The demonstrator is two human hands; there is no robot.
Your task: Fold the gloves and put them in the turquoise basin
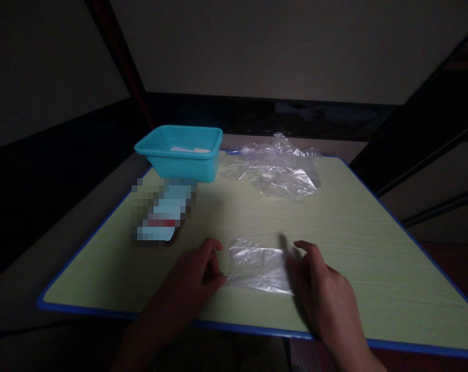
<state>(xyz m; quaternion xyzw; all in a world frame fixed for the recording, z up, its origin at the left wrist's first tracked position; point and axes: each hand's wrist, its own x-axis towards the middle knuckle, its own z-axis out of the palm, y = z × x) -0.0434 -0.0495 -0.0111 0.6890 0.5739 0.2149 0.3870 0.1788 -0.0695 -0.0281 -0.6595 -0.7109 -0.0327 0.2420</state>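
Note:
A clear plastic bag (262, 268), lying flat as a wrinkled rectangle, rests on the table near its front edge. At its left end is my left hand (197, 271); the index finger and thumb are apart, and the thumb tip meets the lower left corner of the plastic. My right hand (327, 292) is over the right end. Its thumb appears to lie on the plastic, while the index finger curves out above, apart from the thumb. The fingers of both hands are bent, with the lower ones partly hidden.
A pile of crumpled clear plastic (284, 173) lies at the back of the table (373, 258), which has a blue edge. To its left stands a turquoise basin (187, 165) with something whitish inside. A pixelated phone-like object (166, 212) lies in front of the basin.

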